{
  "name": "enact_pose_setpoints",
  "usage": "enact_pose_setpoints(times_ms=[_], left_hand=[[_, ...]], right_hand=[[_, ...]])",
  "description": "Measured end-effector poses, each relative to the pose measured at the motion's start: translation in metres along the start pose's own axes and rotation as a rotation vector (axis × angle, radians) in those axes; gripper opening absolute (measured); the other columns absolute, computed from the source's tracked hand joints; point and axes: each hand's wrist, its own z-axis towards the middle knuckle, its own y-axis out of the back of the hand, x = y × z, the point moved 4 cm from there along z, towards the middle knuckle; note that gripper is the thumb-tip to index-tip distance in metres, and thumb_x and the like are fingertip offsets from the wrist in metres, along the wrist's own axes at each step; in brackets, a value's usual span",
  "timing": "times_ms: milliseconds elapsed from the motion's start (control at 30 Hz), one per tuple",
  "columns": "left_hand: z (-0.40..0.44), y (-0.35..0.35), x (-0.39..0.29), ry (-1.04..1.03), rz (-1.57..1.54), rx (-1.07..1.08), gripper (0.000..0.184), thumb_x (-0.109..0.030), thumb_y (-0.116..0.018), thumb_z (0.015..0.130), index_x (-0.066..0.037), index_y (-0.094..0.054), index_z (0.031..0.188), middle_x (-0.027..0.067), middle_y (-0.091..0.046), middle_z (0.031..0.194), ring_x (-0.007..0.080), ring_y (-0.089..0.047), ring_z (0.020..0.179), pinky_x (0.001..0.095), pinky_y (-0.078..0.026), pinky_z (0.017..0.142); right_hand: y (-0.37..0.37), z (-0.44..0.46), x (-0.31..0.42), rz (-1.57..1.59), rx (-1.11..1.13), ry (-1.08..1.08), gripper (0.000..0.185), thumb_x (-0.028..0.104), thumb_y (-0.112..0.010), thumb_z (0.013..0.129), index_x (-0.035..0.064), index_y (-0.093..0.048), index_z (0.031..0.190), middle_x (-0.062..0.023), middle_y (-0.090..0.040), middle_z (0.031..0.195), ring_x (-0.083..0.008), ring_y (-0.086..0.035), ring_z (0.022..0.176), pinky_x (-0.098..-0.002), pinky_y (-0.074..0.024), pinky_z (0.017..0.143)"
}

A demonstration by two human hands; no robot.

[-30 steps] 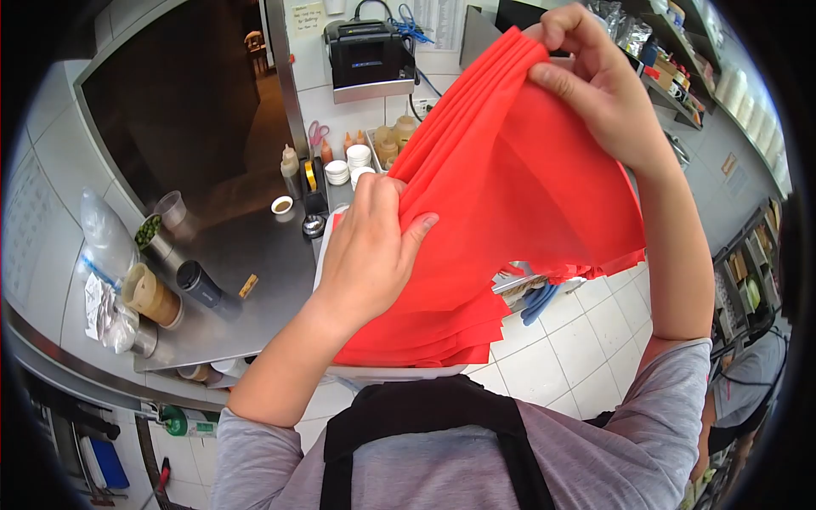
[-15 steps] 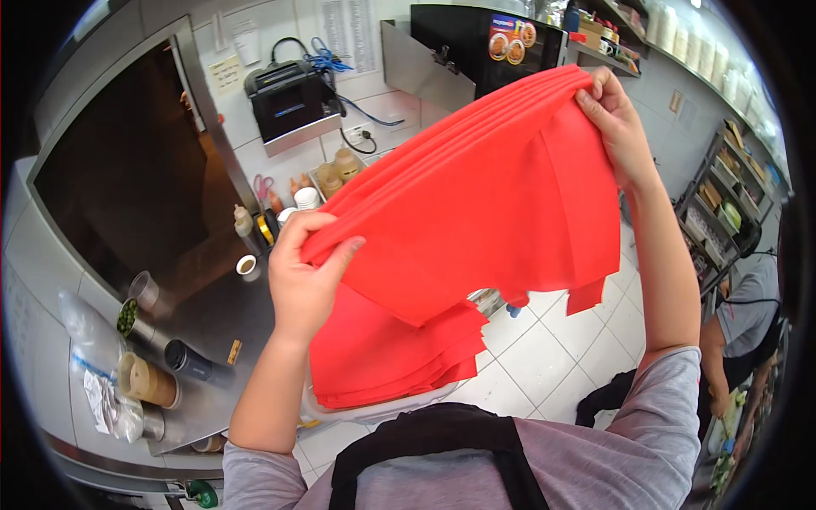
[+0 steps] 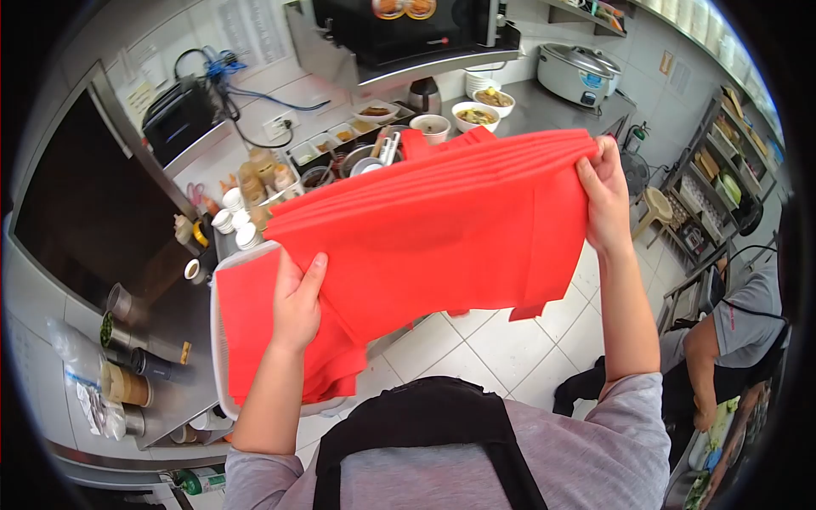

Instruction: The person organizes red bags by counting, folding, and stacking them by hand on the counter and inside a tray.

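Observation:
A stack of red fabric pieces (image 3: 442, 229) hangs between my two hands, its layered folded edge along the top. My right hand (image 3: 605, 195) pinches the upper right corner with thumb and fingers. My left hand (image 3: 297, 302) grips the lower left part, its thumb on the near face and its other fingers hidden behind. Below and beside my left hand, more red fabric (image 3: 246, 314) lies in a white plastic bin (image 3: 223, 374).
Sauce bottles (image 3: 255, 183), white cups, food trays and bowls of food (image 3: 476, 115) line the counter behind the fabric. A rice cooker (image 3: 580, 72) stands at the back right. Another person (image 3: 722, 340) is at the right. A dark tumbler (image 3: 157, 365) stands at left.
The view has turned right, showing bowls and the rice cooker. The fabric stack is now stretched out more level between my hands, and my right hand is lower.

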Motion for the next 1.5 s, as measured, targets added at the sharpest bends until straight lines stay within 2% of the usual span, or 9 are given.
enact_pose_setpoints(times_ms=[233,400,500,633,733,900,1133,1300,1500], left_hand=[[0.02,-0.074,0.024,-0.031,0.09,0.034,0.046,-0.001,-0.044,0.098,0.0,-0.028,0.141,0.0116,-0.045,0.137,0.0183,-0.044,0.127,0.0344,-0.033,0.108],[0.017,-0.092,0.047,0.351,0.11,0.297,0.051,0.0,-0.055,0.092,-0.001,-0.035,0.139,0.0106,-0.045,0.138,0.0181,-0.043,0.128,0.0344,-0.034,0.107],[0.02,-0.099,0.072,0.498,0.158,0.648,0.049,0.001,-0.061,0.087,0.0,-0.044,0.134,0.0095,-0.047,0.137,0.0174,-0.043,0.129,0.0337,-0.033,0.108],[0.058,-0.08,0.105,0.749,0.281,0.593,0.049,0.005,-0.061,0.082,0.0,-0.05,0.129,0.0069,-0.057,0.122,0.016,-0.049,0.12,0.033,-0.038,0.102],[0.161,-0.113,0.051,0.154,0.773,0.627,0.018,0.006,-0.054,0.083,-0.002,-0.055,0.099,0.0065,-0.059,0.104,0.0167,-0.057,0.1,0.0294,-0.044,0.087],[0.239,-0.138,-0.015,-0.559,0.888,0.383,0.043,0.005,-0.059,0.078,-0.008,-0.065,0.118,0.0088,-0.061,0.109,0.0191,-0.058,0.103,0.0287,-0.044,0.091],[0.21,-0.124,0.117,-0.289,0.876,0.371,0.059,0.01,-0.065,0.069,-0.015,-0.066,0.122,0.0104,-0.054,0.124,0.0258,-0.052,0.116,0.0319,-0.039,0.101],[0.164,-0.102,0.244,-0.036,0.979,0.411,0.064,0.012,-0.06,0.069,-0.021,-0.065,0.123,0.0119,-0.051,0.13,0.0308,-0.048,0.122,0.0348,-0.037,0.104],[0.154,-0.101,0.261,0.032,1.152,0.321,0.059,0.006,-0.065,0.072,-0.022,-0.065,0.124,0.0122,-0.05,0.133,0.0311,-0.044,0.125,0.0379,-0.038,0.104]], right_hand=[[0.072,-0.045,0.0,-0.171,-0.233,0.102,0.03,0.0,-0.049,0.096,0.0086,-0.037,0.122,-0.0072,-0.051,0.116,-0.013,-0.051,0.104,-0.0276,-0.0415,0.092],[0.138,-0.099,-0.007,-0.332,-0.204,-0.202,0.066,-0.005,-0.053,0.088,-0.0023,-0.024,0.147,-0.0098,-0.052,0.124,-0.0136,-0.051,0.111,-0.0275,-0.0405,0.097],[0.159,-0.121,0.0,-0.413,-0.138,-0.365,0.061,-0.006,-0.055,0.087,-0.0037,-0.032,0.144,-0.0092,-0.05,0.128,-0.0133,-0.049,0.115,-0.0277,-0.0402,0.098],[0.166,-0.076,0.028,-0.616,-0.054,-0.523,0.042,-0.001,-0.062,0.085,-0.0032,-0.052,0.126,-0.006,-0.057,0.117,-0.0128,-0.054,0.108,-0.0256,-0.043,0.092],[0.161,0.011,0.034,-0.985,0.028,-0.318,0.027,0.002,-0.062,0.084,0.0014,-0.058,0.111,0.0011,-0.058,0.098,-0.0068,-0.055,0.092,-0.0214,-0.0447,0.075],[0.151,0.121,0.048,-1.024,-0.078,0.149,0.022,0.005,-0.052,0.092,0.0021,-0.056,0.114,-0.0016,-0.06,0.103,-0.0064,-0.057,0.083,-0.0196,-0.0449,0.068],[0.206,0.105,-0.088,-0.672,-0.045,0.192,0.025,-0.012,-0.055,0.084,0.0024,-0.054,0.105,-0.0039,-0.055,0.112,-0.0101,-0.056,0.1,-0.0249,-0.0501,0.083],[0.263,0.043,-0.219,-0.6,0.017,-0.25,0.027,-0.015,-0.05,0.081,0.0047,-0.053,0.099,-0.0039,-0.051,0.11,-0.0109,-0.055,0.099,-0.0225,-0.0473,0.079],[0.274,0.036,-0.245,-0.631,0.108,-0.273,0.027,-0.015,-0.053,0.08,0.0044,-0.054,0.098,-0.0052,-0.052,0.113,-0.0144,-0.057,0.102,-0.0258,-0.051,0.082]])
